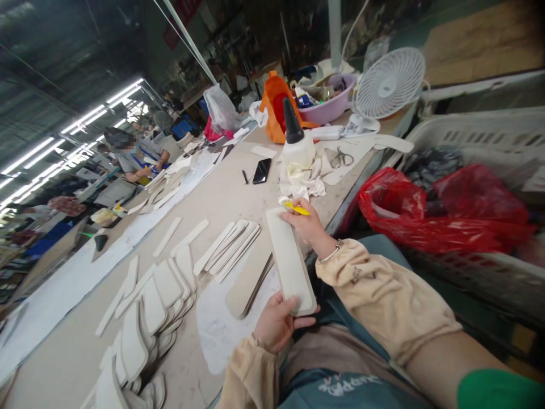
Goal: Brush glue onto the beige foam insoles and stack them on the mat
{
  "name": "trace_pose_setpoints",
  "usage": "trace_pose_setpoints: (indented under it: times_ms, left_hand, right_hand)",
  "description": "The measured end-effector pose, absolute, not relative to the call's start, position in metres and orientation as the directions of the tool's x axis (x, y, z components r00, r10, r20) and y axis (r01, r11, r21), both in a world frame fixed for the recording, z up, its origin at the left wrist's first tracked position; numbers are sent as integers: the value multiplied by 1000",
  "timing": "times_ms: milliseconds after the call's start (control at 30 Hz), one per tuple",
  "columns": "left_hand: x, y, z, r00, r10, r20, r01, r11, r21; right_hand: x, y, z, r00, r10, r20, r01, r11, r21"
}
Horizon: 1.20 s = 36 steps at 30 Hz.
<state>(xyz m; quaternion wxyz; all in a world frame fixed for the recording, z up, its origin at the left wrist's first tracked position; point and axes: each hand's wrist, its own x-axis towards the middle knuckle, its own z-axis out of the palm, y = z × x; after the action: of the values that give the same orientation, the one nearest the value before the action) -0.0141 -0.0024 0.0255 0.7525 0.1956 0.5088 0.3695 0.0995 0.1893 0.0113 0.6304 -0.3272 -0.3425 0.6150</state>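
Nearest to me, my left hand (276, 324) is closed around the near end of a long pale strip (289, 261), thumb on top, holding it tilted up off the bench (230, 193) over my lap. At the strip's far end my right hand (309, 227) pinches a yellow-handled tool (297, 208), whose pale tip points left just past the strip's rounded end; I cannot tell whether the tip touches it. I judge this to be the coating or marking of the strip's face, at its far end. A pass along it would call for the left hand to keep the strip steady and flat while the tool tip stays inside the edges. Just left of the strip lies a stack of similar pieces (251, 287) with dark edges, on a white sheet. Further left are fanned rounded cut-outs (157, 301), and beyond them a row of narrow strips (230, 247). Beyond my right hand stands a white squeeze bottle (297, 142) with a black nozzle, among crumpled rags. A black phone (261, 170) lies to its left and scissors (341, 158) to its right. To my right a red plastic bag (447, 210) sits in a white crate (477, 133). At the far end are an orange bag (275, 105), a purple basin (330, 108) and a small white fan (389, 82), and far left another person (128, 156) works at the same bench.
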Motion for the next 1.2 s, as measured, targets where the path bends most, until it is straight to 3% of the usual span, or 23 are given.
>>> trace_pose_setpoints:
  times_ms: [233, 1200]
  left_hand:
    - [-9, -6, 21, 99, 772, -628, -337, 620, 708]
    - [-8, -17, 12, 74, 781, -620, -346, 603, 719]
  right_hand:
    - [100, 189, 9, 18, 999, 31, -538, 36, -842]
    - [102, 182, 17, -72, 993, 94, -475, 49, -879]
